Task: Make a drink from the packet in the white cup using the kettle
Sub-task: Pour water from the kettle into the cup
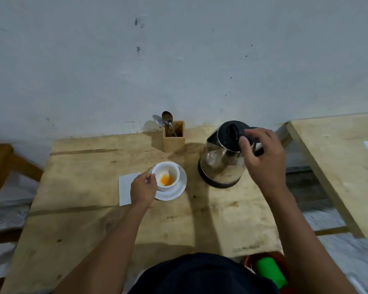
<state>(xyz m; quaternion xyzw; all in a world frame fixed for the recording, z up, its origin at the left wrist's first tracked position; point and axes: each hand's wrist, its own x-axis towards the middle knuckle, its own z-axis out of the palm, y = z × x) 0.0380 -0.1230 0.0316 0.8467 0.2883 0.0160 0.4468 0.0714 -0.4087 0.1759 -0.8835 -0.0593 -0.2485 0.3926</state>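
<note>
Pale grey wall, scuffed and spotted, rises behind a worn wooden tabletop [94,209] seen from above by the person working at it. Near the middle stands the white cup [165,176] on a white saucer [179,190], with orange powder [165,180] lying in the bottom and no water visible yet. The left hand [142,188] rests against the cup's left side, fingers curled and pinching something small and thin, perhaps a spoon handle or the cup's own handle; which one cannot be told. A white paper sheet [125,187] lies flat just left of the saucer, partly under that hand. To the right, the glass kettle [221,162] with a black lid sits on its black base. The right hand [261,153] is at the kettle's handle, fingers bent around it but not clearly closed tight. At the far edge, a wooden holder [174,136] keeps two spoons [166,119] upright.

Judging by the powder already in the cup, the pouring step is about to start: lift the kettle, tip its spout over the cup, then stir. No packet is visible, and no brand or writing can be read.
</note>
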